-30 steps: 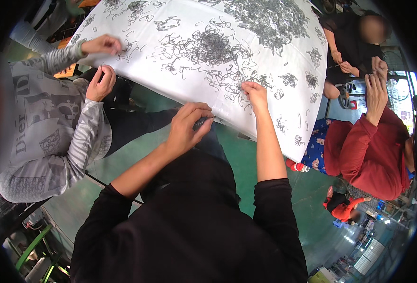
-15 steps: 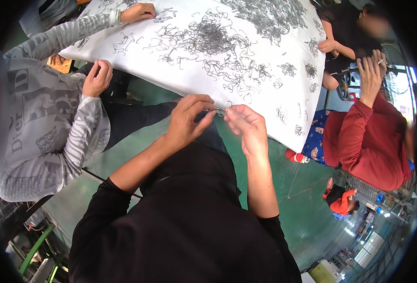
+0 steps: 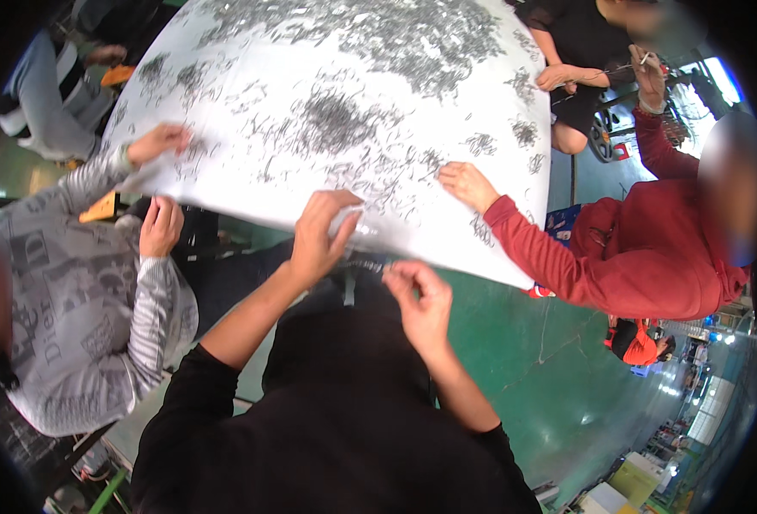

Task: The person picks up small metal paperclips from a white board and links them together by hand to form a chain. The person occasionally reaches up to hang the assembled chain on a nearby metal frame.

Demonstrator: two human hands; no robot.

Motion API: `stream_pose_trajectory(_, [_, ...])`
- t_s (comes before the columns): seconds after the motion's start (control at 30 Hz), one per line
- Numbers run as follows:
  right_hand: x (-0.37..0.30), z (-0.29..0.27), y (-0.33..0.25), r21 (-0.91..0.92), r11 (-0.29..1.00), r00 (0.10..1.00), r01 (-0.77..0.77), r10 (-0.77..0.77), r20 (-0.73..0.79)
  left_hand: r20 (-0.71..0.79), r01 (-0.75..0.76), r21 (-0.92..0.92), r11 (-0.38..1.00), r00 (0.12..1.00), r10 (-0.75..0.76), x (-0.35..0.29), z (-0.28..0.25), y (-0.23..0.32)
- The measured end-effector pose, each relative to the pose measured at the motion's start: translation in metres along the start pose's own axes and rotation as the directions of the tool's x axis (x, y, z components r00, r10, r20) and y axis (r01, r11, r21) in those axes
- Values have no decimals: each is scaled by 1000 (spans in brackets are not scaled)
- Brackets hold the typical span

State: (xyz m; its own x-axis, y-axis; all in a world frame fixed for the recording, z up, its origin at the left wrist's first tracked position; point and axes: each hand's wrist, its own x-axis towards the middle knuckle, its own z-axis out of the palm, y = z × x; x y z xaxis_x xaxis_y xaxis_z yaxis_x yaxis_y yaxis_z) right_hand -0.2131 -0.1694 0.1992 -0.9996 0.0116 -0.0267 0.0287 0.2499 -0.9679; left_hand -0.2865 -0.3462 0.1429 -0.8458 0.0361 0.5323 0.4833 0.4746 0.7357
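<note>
Loosely, curved pieces (image 3: 336,124) litter white sheeting (image 3: 241,190).

Has a table (image 3: 233,184) in front, with a pile of wire pieces (image 3: 334,120) on its middle, a broader spread (image 3: 434,47) behind that toward the far side, and small clusters (image 3: 481,144) near the right edge. Holds the left hand (image 3: 317,236) at the near edge and the right hand (image 3: 426,301) to the right and closer to the body, with a strand (image 3: 364,266) between them. Has one person (image 3: 87,291) to the left, another (image 3: 644,248) to the right, and a third (image 3: 580,111) beyond that one, beside the table.
</note>
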Motion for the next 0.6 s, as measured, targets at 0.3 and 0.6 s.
stream_pose_trajectory(0.3, [5,-31,28,-158,931,931,328,-291,221,128,31,210,977,990,-59,183,172,-145])
stream_pose_trajectory(0.6, [1,-29,51,-87,949,950,304,-296,96,389,-350,449,822,905,173,222,243,-222])
